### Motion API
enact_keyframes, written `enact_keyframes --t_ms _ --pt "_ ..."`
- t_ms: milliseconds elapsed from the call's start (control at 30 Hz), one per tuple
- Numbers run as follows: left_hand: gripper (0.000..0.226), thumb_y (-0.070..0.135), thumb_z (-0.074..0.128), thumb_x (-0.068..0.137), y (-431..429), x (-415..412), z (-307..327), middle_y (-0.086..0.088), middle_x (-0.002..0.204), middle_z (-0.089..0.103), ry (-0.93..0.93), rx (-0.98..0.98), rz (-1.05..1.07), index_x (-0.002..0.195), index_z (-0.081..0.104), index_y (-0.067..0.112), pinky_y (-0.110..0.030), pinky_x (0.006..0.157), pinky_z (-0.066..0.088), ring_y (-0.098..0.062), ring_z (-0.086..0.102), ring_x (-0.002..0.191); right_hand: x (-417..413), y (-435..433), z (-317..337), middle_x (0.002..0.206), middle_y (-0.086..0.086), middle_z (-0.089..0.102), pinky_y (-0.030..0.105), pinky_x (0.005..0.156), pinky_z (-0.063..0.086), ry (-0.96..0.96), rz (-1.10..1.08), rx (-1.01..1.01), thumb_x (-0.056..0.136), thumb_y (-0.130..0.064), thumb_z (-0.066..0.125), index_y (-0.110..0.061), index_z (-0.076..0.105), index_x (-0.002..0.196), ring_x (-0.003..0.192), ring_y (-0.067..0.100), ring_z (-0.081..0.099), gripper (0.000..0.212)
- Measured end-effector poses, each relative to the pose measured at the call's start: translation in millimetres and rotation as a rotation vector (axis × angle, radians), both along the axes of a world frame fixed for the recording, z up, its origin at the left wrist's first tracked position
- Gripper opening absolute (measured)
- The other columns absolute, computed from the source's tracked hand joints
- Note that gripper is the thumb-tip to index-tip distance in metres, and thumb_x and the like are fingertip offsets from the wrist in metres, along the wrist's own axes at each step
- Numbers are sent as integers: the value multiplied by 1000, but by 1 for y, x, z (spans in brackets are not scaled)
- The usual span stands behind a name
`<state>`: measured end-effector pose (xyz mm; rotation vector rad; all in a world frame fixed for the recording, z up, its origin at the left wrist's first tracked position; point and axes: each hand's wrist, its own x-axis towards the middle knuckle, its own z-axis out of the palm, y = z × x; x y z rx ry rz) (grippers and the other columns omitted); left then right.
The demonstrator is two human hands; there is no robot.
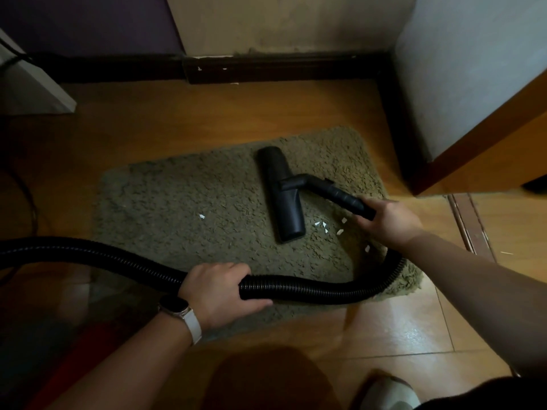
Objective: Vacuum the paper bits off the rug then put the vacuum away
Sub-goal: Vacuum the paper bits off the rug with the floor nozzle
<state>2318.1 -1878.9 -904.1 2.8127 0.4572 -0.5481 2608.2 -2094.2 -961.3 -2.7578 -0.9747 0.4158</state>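
Dim room, wooden floor (165, 113). Green shaggy rug (177, 202) lies flat on it, near the dark baseboard (281, 66). Black vacuum head (281, 193) sits on the rug's right half, long side running away from the viewer. Right grip (387, 221) closed around the rigid black tube (340, 196) that joins the head from the right. Left grip (219, 291) closed around the ribbed black hose (310, 288), fingers over the top, thumb underneath. The hose comes in from the left edge, crosses the rug's near edge, and curves up toward the right grip. White paper bits (321, 224) are scattered on the rug just right of the head's near end. One lone bit (202, 216) lies left of the head, another (368, 248) near the hose bend. Watch (174, 306) with a white strap on the left wrist.
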Motion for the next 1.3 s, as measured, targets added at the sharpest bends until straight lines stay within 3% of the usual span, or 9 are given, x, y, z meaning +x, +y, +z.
enact_keyframes --t_ms 167,333,533,633,733,900,1133,1300 --pt "55 85 40 75 2 -4 -4 18 88 54 13 4 -11 100 52 36 -24 75 44 -3 56 83 -6 5 -2 103 7 70 36 70 57 -25 85 6 90 -45 63 -28 52 142 84 25 66 56" --pt "54 84 40 76 -1 -1 -6 17 80 50 -13 -12 -3 96 52 36 -23 72 45 -3 55 79 -1 -23 3 104 7 66 34 65 54 22 -70 -3 93 -39 63 -27 51 141 81 22 62 51" --pt "56 85 38 76 0 4 -6 19 85 54 14 -8 -35 99 52 36 -23 75 49 -2 56 80 -13 -37 2 110 12 68 36 69 55 37 -167 -28 94 -38 62 -25 49 143 89 29 64 53" --pt "57 85 38 76 0 2 -7 19 86 54 24 -4 -45 100 52 36 -23 77 48 -2 56 81 -16 -31 4 105 8 67 33 63 54 35 -77 0 94 -37 62 -25 51 141 78 21 60 50" --pt "58 85 39 75 1 0 -10 18 92 58 46 -8 -63 101 53 35 -27 79 49 -3 58 84 -26 -21 4 101 6 66 34 66 56 63 77 15 93 -35 63 -25 50 143 76 19 62 52" --pt "58 85 39 75 3 -4 -12 17 92 58 72 15 -96 102 52 36 -28 77 47 -5 58 85 -37 -11 -5 97 2 67 37 64 58 -17 281 -8 89 -48 56 -27 51 143 73 19 63 58" --pt "57 86 38 74 -1 -2 -15 16 84 58 21 7 -60 93 53 34 -27 73 50 -4 58 77 -17 -40 1 100 7 65 35 62 55 5 -18 -8 91 -37 65 -24 50 143 76 22 62 55" --pt "58 85 38 75 0 0 -13 16 88 59 33 -1 -71 96 54 34 -28 76 50 -5 59 81 -22 -36 1 100 8 67 36 61 55 -6 -16 6 92 -36 65 -22 52 141 77 24 62 53"
